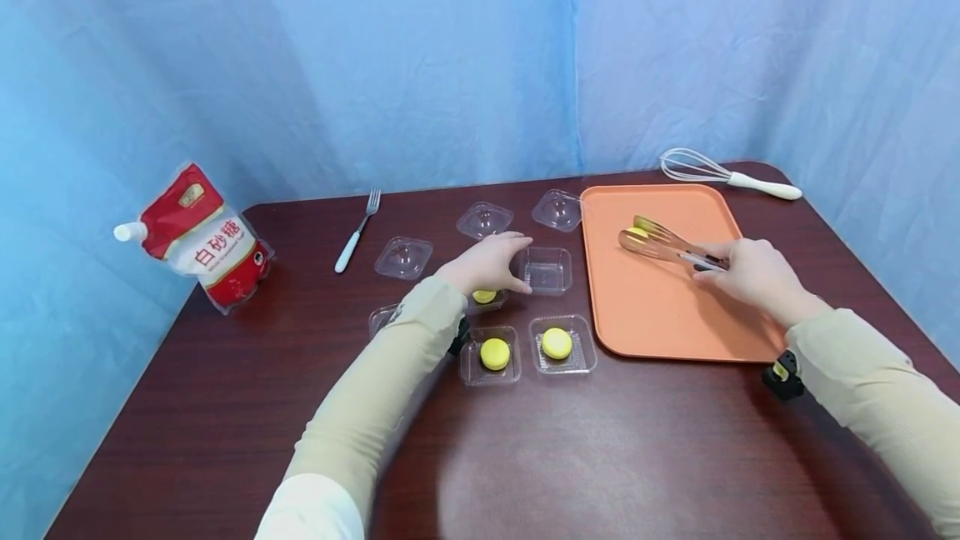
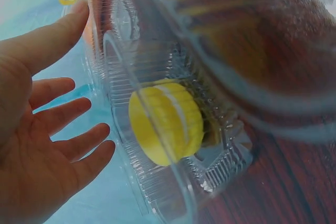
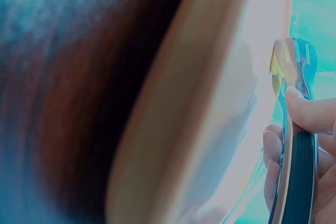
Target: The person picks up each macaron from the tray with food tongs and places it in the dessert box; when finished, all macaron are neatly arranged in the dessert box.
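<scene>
My right hand grips a pair of metal tongs over the orange tray. Between the tong tips a yellow macaron shows, partly hidden by them. With fingers spread, my left hand hovers beside an uncovered clear plastic box and holds nothing. Partly under that hand, another box holds a yellow macaron. Nearer the front, one yellow macaron lies in a clear box, and a second macaron lies in the box beside it.
Clear domed lids lie behind and left of the boxes. A fork rests farther left, near a red and white sugar pouch. Beyond the tray's back edge lies a whisk. Blue curtains surround the dark table.
</scene>
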`<state>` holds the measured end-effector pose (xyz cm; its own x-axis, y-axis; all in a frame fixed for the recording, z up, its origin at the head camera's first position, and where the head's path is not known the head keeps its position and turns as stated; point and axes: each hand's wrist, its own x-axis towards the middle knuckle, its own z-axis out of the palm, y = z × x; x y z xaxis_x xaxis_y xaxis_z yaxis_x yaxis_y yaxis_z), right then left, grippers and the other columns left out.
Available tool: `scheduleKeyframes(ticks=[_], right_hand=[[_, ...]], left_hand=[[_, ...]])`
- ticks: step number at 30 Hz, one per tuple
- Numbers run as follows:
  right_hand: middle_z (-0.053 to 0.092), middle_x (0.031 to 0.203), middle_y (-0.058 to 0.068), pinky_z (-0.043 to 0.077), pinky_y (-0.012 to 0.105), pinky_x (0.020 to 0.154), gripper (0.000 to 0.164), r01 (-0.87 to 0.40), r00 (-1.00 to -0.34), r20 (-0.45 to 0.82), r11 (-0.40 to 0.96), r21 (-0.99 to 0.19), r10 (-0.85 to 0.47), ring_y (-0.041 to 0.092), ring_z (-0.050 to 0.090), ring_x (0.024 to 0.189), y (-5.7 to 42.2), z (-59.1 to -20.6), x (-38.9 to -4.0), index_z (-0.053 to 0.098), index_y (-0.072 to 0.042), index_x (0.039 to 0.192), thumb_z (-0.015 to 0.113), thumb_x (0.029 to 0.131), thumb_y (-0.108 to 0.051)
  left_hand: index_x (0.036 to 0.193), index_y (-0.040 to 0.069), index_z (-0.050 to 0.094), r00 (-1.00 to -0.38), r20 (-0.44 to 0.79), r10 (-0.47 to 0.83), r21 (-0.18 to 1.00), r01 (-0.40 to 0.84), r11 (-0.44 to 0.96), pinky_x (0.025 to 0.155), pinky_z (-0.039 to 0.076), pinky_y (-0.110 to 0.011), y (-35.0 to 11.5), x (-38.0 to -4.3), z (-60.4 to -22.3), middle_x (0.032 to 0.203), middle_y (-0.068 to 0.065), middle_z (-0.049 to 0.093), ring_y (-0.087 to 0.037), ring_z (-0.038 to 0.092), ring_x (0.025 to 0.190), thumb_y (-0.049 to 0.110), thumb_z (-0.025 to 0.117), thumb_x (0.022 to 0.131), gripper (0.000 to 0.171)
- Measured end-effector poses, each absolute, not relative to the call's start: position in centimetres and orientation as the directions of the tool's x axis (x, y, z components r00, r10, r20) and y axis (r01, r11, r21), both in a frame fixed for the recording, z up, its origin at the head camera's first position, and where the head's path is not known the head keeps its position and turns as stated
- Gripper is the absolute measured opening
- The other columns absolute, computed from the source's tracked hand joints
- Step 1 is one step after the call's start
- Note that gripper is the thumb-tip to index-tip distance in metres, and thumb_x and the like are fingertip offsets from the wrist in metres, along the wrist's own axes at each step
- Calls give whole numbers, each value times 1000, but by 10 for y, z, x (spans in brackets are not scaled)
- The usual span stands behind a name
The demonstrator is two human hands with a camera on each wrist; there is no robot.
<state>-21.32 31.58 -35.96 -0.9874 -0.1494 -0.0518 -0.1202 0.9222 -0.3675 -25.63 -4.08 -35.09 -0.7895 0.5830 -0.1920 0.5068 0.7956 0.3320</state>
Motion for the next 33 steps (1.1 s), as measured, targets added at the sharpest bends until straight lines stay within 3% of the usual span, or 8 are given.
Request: scheduleKeyframes(ticks=[6, 13, 22, 33], right_hand=[[62, 63, 1, 33, 29, 53, 52, -114, -987, -62, 919, -376, -148, 17, 44, 58, 315, -360, -212, 58, 3, 126, 71, 83, -24], [62, 61, 1, 31, 30, 52, 52, -123, -985, -65, 917, -380, -159, 17, 43, 57, 313, -362, -209, 57, 3, 127, 70, 84, -23], [65, 64, 1, 32, 30, 53, 52, -139, -985, -44, 918, -370, -167, 17, 45, 57, 308, -362, -207, 58, 1, 127, 71, 82, -23], [49, 49, -3, 30, 30, 48, 51, -180, -982, 9, 933, -312, -186, 18, 42, 53, 298, -353, -202, 59, -7, 128, 71, 83, -27]], left_hand=[[147, 3, 32, -780, -220, 585, 313, 512, 800, 117, 19, -37, -38, -256, -351, 152, -13, 33, -24, 27, 142, 30, 73, 83, 81], [146, 1, 32, -771, -232, 593, 297, 525, 798, 114, 26, -31, -34, -254, -356, 150, -12, 36, -23, 31, 140, 30, 71, 84, 79], [146, 2, 32, -780, -237, 580, 279, 517, 809, 112, 31, -32, -32, -253, -357, 147, -13, 39, -24, 37, 136, 31, 72, 84, 79], [144, 0, 37, -787, -209, 580, 259, 528, 809, 107, 37, -30, -31, -254, -357, 139, -14, 46, -23, 47, 127, 31, 74, 82, 79]])
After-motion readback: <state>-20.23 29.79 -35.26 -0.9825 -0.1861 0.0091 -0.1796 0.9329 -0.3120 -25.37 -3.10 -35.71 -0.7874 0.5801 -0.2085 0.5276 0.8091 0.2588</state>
